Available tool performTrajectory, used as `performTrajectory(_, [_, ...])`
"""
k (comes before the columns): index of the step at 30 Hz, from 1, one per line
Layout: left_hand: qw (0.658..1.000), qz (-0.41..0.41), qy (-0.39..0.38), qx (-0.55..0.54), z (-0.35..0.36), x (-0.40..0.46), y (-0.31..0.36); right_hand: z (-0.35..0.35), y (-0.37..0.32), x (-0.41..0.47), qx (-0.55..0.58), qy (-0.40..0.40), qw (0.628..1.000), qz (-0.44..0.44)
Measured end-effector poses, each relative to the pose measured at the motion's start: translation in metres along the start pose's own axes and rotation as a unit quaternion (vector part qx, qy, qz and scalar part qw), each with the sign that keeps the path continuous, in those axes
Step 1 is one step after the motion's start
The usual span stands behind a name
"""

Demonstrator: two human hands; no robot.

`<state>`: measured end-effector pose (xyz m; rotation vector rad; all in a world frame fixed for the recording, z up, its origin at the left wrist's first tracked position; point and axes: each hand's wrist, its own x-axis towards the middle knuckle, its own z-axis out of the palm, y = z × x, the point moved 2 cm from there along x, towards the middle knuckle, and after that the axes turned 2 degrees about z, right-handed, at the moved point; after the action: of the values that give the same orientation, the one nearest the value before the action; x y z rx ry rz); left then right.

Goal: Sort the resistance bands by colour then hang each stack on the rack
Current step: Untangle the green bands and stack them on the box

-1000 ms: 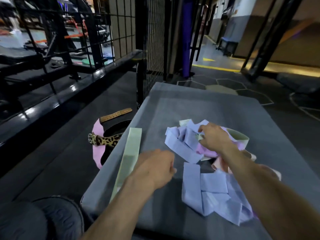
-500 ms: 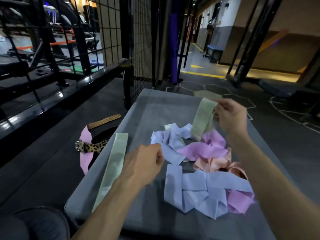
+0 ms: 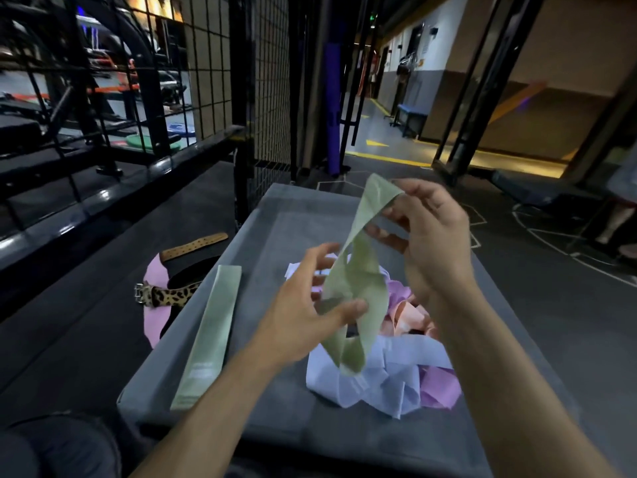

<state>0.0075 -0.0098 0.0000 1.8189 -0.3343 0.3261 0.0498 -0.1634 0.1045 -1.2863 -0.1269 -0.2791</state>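
Right hand (image 3: 432, 243) raised, pinching the top end of a twisted pale green elastic loop band (image 3: 355, 281) between thumb and fingertips. Left hand (image 3: 303, 315) lower, thumb and fingers closing on the same band near its middle, lower loop dangling below the thumb. One green band held aloft, then.

Directly beneath both hands, a tangled heap on the grey padded bench top (image 3: 275, 426): lavender-blue bands (image 3: 389, 377) (several, folds too knotted for a count), pink-purple bands (image 3: 443, 388) at the right edge of the heap, peach bands (image 3: 408, 315) under the right wrist.

Left of the left hand, one second pale green band (image 3: 210, 336) laid flat and straight along the bench's left edge; a faint pale patch near its close end, unreadable.

Farther left, on the dark floor: one leopard-print strap with a metal buckle (image 3: 165, 296), one tan perforated leather strap (image 3: 194, 243), a pink sheet (image 3: 155, 326) beneath them.

Beyond, a black wire-mesh rack (image 3: 206, 63). No legible writing anywhere.
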Motion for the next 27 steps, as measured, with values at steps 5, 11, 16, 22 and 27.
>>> performTrajectory(5, [1.0, -0.014, 0.006, -0.007, -0.009, 0.0, -0.004, -0.002, 0.021, -0.015, -0.018, 0.015, 1.0, 0.001])
performTrajectory(11, [0.997, -0.066, -0.039, 0.013, -0.031, -0.008, -0.027, -0.024, 0.048, -0.011, -0.035, 0.071, 0.997, 0.018])
performTrajectory(16, [0.996, -0.066, -0.032, 0.047, -0.048, -0.012, -0.035, -0.044, 0.071, -0.002, -0.069, 0.102, 0.991, 0.056])
performTrajectory(22, [0.973, 0.01, 0.184, 0.14, -0.064, -0.012, -0.022, -0.051, 0.078, -0.007, -0.127, 0.025, 0.988, 0.087])
performTrajectory(27, [0.977, -0.022, 0.206, -0.047, -0.066, -0.008, -0.001, -0.035, 0.079, -0.025, -0.182, -0.13, 0.967, 0.126])
